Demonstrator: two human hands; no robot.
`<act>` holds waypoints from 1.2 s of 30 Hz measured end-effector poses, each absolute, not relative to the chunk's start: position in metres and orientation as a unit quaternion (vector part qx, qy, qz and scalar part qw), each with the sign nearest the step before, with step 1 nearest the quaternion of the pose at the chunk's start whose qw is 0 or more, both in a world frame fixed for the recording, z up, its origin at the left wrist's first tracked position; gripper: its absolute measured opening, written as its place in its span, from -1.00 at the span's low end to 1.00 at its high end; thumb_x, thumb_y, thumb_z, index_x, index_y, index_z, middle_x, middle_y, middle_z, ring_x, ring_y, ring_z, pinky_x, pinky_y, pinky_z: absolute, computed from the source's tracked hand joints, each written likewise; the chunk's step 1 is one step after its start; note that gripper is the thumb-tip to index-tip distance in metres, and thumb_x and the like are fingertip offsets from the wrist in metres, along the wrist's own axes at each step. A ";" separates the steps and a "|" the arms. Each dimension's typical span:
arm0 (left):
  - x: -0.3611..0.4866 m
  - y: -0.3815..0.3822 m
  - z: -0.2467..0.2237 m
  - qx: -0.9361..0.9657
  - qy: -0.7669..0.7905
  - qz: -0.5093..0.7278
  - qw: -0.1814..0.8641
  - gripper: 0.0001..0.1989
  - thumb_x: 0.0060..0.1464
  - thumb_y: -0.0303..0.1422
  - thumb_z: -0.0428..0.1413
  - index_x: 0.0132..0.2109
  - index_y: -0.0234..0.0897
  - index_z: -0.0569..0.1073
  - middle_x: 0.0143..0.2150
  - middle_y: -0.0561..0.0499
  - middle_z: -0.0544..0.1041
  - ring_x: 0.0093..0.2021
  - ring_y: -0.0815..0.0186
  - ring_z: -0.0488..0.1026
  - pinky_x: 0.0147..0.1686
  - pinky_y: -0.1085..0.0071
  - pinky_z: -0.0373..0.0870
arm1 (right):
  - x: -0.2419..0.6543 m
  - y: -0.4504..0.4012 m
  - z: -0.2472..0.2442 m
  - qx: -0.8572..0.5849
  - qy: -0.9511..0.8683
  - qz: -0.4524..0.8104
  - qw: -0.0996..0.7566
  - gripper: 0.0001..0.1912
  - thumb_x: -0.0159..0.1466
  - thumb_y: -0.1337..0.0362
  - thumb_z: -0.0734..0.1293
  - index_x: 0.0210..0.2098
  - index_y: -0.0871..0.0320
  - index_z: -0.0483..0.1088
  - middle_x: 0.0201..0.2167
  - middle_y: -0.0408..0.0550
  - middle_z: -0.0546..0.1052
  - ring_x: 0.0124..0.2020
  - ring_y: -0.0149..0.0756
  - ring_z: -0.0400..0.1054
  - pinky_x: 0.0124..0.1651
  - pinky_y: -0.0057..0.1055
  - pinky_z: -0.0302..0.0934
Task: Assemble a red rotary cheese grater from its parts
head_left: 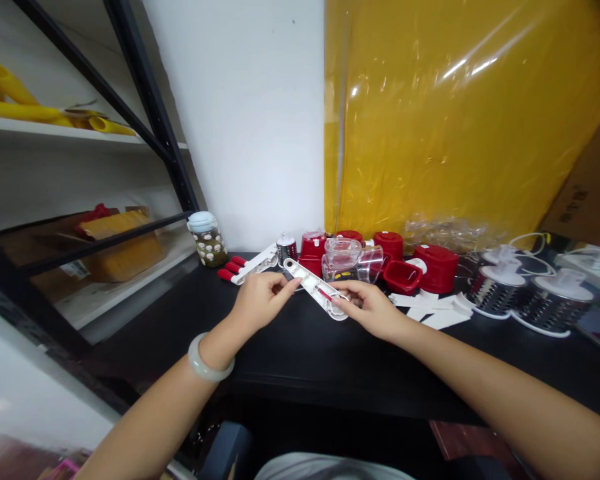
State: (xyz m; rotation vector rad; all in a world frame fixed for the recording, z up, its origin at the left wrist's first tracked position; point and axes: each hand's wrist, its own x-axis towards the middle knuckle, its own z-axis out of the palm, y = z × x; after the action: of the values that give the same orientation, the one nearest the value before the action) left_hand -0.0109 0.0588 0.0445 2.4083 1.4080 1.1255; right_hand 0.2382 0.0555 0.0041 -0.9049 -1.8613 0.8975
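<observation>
From the head camera, two bare hands meet over a black bench [290, 367], both on one long white plastic piece [309, 281]. The left hand [257, 300], with one pale bracelet [211, 360] at its wrist, has its grip closed on the piece near the narrow end, which has a round hole. The right hand [373, 308] pinches the wide end, its grip closed beside one thin red strip [324, 292] lying inside. The piece slants between the hands, in front of the other parts. Behind the left hand lie white parts [260, 264] with three red ends [238, 261], near one jar [207, 241] with a light blue lid. Farther back stand one small metal drum [283, 251], at least five red plastic parts [435, 268], and at least two clear plastic parts [343, 252] crowded among them. Beyond the right hand, flat white pieces [437, 308] overlap too closely to count. Three larger metal drums [497, 291] with white tops stand at the right, the rearmost partly hidden. One yellow wrapped panel [460, 127] rises behind; one black-framed rack [143, 87] stands at the left.
</observation>
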 end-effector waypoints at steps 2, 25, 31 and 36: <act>-0.014 0.052 0.055 0.824 0.396 0.392 -0.102 -0.62 0.16 -0.08 0.13 -0.43 -0.30 0.49 -0.47 0.00 0.53 -0.42 0.33 0.45 -0.32 0.39 0.36 | 0.239 0.055 0.005 -0.363 -0.749 0.355 0.426 -0.55 0.25 0.12 0.35 0.08 0.17 0.44 -0.08 0.05 0.58 -0.26 -0.27 0.47 -0.18 -0.32 0.36; 0.016 0.063 0.084 0.892 0.374 0.045 0.250 -0.69 0.09 -0.18 0.17 -0.12 -0.24 0.31 -0.35 0.02 0.53 -0.48 0.27 0.53 -0.53 0.46 0.32 | 0.263 0.050 0.037 -0.248 -0.839 0.033 0.482 -0.81 0.32 0.28 0.31 -0.11 0.15 0.51 -0.18 0.05 0.57 -0.14 -0.28 0.47 -0.06 -0.31 0.35; 0.001 0.076 0.074 0.848 0.367 0.136 0.357 -0.55 0.03 -0.07 0.23 -0.08 -0.25 0.31 -0.26 0.02 0.47 -0.50 0.34 0.49 -0.57 0.47 0.38 | 0.304 0.046 0.073 -0.274 -0.785 -0.111 0.545 -0.79 0.33 0.34 0.24 -0.40 0.16 0.46 -0.46 -0.04 0.53 -0.41 -0.35 0.41 -0.28 -0.39 0.28; -0.011 0.084 0.073 0.820 0.353 0.174 0.415 -0.58 0.21 0.00 0.02 -0.04 -0.27 0.29 -0.50 0.15 0.39 -0.60 0.46 0.35 -0.62 0.56 0.26 | 0.340 0.053 0.087 -0.432 -0.789 -0.065 0.432 -0.59 0.31 0.18 0.24 -0.65 0.14 0.33 -0.66 -0.12 0.43 -0.58 -0.39 0.30 -0.42 -0.42 0.15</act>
State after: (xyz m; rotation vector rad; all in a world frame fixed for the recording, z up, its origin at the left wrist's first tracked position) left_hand -0.0112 0.0844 0.0728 2.0594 0.8878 0.4376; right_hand 0.3396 0.0529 0.0875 -1.0768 -1.9676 -0.1616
